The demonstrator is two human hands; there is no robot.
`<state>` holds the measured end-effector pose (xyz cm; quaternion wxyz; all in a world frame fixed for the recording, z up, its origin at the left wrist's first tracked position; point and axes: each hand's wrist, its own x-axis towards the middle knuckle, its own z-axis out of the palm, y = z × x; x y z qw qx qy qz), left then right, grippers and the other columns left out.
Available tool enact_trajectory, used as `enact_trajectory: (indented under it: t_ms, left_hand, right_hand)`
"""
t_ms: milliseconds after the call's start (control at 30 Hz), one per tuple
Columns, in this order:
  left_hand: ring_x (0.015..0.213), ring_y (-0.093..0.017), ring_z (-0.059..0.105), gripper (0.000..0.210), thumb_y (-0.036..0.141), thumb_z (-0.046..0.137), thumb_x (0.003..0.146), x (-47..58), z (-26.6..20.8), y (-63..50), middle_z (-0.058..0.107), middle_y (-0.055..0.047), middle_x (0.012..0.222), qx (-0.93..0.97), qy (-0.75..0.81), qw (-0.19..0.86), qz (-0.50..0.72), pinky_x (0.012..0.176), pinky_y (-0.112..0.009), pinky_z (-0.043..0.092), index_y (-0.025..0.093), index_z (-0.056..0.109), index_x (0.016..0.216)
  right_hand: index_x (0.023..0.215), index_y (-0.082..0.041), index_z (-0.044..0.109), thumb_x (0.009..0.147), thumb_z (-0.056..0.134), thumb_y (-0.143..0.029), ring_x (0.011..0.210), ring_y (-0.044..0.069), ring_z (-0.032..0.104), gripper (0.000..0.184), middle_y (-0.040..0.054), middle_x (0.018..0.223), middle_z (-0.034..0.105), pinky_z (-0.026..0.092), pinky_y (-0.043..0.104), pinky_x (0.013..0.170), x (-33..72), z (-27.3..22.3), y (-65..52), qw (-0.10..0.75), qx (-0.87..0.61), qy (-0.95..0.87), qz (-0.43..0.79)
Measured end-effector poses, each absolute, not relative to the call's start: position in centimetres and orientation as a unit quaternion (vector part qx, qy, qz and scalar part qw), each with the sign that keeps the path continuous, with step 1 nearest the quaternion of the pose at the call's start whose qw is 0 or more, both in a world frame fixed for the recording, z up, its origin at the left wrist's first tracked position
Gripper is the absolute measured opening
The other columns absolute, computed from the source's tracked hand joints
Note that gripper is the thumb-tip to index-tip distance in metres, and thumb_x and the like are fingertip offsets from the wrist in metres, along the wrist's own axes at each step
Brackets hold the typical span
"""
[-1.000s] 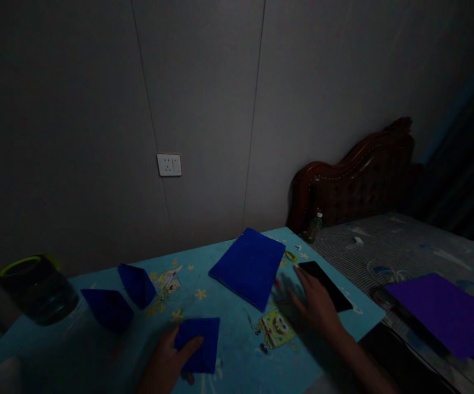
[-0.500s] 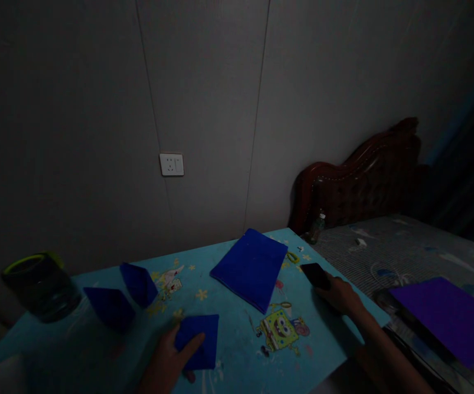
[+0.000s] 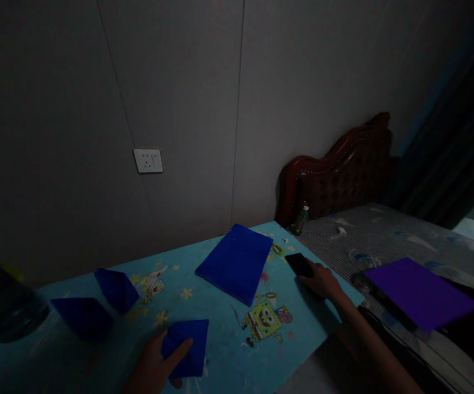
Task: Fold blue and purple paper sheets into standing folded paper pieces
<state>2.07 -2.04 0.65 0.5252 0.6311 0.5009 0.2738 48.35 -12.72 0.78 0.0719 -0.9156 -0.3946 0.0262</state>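
My left hand point(image 3: 159, 355) grips a folded blue paper square point(image 3: 191, 342) low over the table's near edge, with the thumb lying across its face. My right hand point(image 3: 322, 282) is closed around a dark, flat phone point(image 3: 299, 265) at the table's right side; the hand hides part of it. Between the hands and farther back lies a stack of blue paper point(image 3: 237, 262). Two folded blue paper shapes, one nearer point(image 3: 84, 317) and one behind it point(image 3: 117, 290), stand left of my left hand.
The light-blue cartoon-printed table point(image 3: 220, 314) meets a grey wall. A dark container with a yellow-green rim point(image 3: 3, 301) stands at far left. A yellow ring-shaped item point(image 3: 278, 249) lies by the stack. Rightward are a bed point(image 3: 368, 224), a bottle point(image 3: 301, 221) and a purple sheet point(image 3: 421, 293).
The view has turned to the right, so everything sits farther left and more of the curtain and a window shows. Both hands keep hold of the same things.
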Motion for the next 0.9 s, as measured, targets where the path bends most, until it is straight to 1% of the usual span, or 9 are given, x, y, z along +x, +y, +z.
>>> enact_trajectory:
  t_ms: [100, 167, 300, 400, 467, 533, 633, 733, 900]
  left_hand:
    - [0.038, -0.022, 0.062, 0.043, 0.064, 0.067, 0.067, 1.9, 0.5, -1.8, 0.06, 0.003, 0.048, 0.654, 0.491, 0.513, 0.261, 0.047, -0.034, 0.054, 0.022, 0.058, 0.067]
    - [0.041, -0.024, 0.063, 0.042, 0.064, 0.065, 0.068, 1.7, 0.6, -1.5, 0.064, 0.001, 0.05, 0.666, 0.493, 0.498, 0.256, 0.05, -0.036, 0.056, 0.022, 0.06, 0.068]
    - [0.08, -0.036, 0.074, 0.041, 0.06, 0.073, 0.057, 1.5, 0.6, -0.7, 0.076, -0.007, 0.073, 0.683, 0.522, 0.411, 0.304, 0.073, -0.042, 0.061, 0.023, 0.066, 0.072]
    - [0.097, -0.04, 0.071, 0.041, 0.057, 0.076, 0.05, 1.4, 0.0, -0.1, 0.079, -0.009, 0.085, 0.688, 0.548, 0.348, 0.325, 0.084, -0.044, 0.059, 0.025, 0.066, 0.075]
    - [0.098, -0.04, 0.071, 0.041, 0.057, 0.074, 0.051, 1.3, -0.7, 0.1, 0.079, -0.009, 0.088, 0.691, 0.557, 0.325, 0.326, 0.086, -0.045, 0.058, 0.026, 0.066, 0.076]
    - [0.098, -0.041, 0.071, 0.04, 0.059, 0.071, 0.054, 1.1, -1.4, 0.3, 0.079, -0.01, 0.088, 0.694, 0.559, 0.314, 0.327, 0.088, -0.047, 0.057, 0.026, 0.067, 0.077]
    - [0.095, -0.039, 0.072, 0.037, 0.058, 0.067, 0.059, 0.6, -2.0, 0.4, 0.079, -0.011, 0.087, 0.706, 0.539, 0.327, 0.321, 0.088, -0.045, 0.057, 0.026, 0.069, 0.078]
    - [0.086, -0.038, 0.074, 0.035, 0.058, 0.063, 0.064, 0.1, -2.0, 0.7, 0.079, -0.01, 0.078, 0.708, 0.532, 0.338, 0.318, 0.083, -0.044, 0.058, 0.026, 0.07, 0.076]
    - [0.089, -0.037, 0.073, 0.034, 0.059, 0.059, 0.071, 0.0, -2.0, 1.4, 0.078, -0.009, 0.079, 0.693, 0.538, 0.329, 0.349, 0.077, -0.043, 0.059, 0.028, 0.069, 0.079]
  right_hand:
    - [0.147, -0.021, 0.044, 0.084, 0.064, -0.045, 0.111, 0.035, 0.063, 0.071, 0.0167, 0.125, 0.065, 0.048, 0.043, 0.086, 47.9, 1.5, -12.9, 0.081, -0.916, -0.394, 0.019]
    - [0.145, -0.015, 0.047, 0.084, 0.065, -0.04, 0.109, 0.039, 0.063, 0.069, 0.021, 0.122, 0.066, 0.049, 0.049, 0.086, 47.2, 2.1, -12.9, 0.091, -0.913, -0.397, 0.01]
    - [0.146, -0.004, 0.042, 0.086, 0.061, -0.024, 0.126, 0.044, 0.051, 0.065, 0.0301, 0.135, 0.055, 0.038, 0.062, 0.101, 42.4, 3.1, -12.2, 0.13, -0.89, -0.436, -0.032]
    - [0.145, -0.015, 0.044, 0.092, 0.057, -0.026, 0.136, 0.032, 0.045, 0.055, 0.0195, 0.147, 0.047, 0.036, 0.05, 0.111, 35.2, 3.6, -11.4, 0.171, -0.827, -0.534, -0.027]
    - [0.145, -0.027, 0.044, 0.093, 0.059, -0.037, 0.135, 0.022, 0.046, 0.055, 0.0076, 0.149, 0.049, 0.038, 0.038, 0.112, 29.8, 4.1, -10.7, 0.198, -0.757, -0.623, 0.001]
    - [0.145, -0.024, 0.043, 0.095, 0.059, -0.041, 0.131, 0.023, 0.05, 0.055, 0.0106, 0.145, 0.052, 0.042, 0.037, 0.108, 25.1, 4.8, -9.4, 0.283, -0.614, -0.733, 0.077]
    - [0.137, -0.02, 0.051, 0.096, 0.056, -0.049, 0.115, 0.024, 0.063, 0.051, 0.011, 0.126, 0.067, 0.049, 0.033, 0.099, 21.0, 5.6, -6.6, 0.269, -0.475, -0.823, 0.155]
    - [0.124, -0.018, 0.059, 0.094, 0.059, -0.046, 0.101, 0.021, 0.07, 0.041, 0.0085, 0.112, 0.073, 0.052, 0.026, 0.087, 19.8, 5.1, -3.9, 0.229, -0.425, -0.853, 0.195]
    - [0.123, -0.017, 0.06, 0.093, 0.062, -0.043, 0.1, 0.019, 0.07, 0.04, 0.0079, 0.111, 0.073, 0.051, 0.024, 0.087, 20.2, 2.7, -2.9, 0.288, -0.434, -0.826, 0.216]
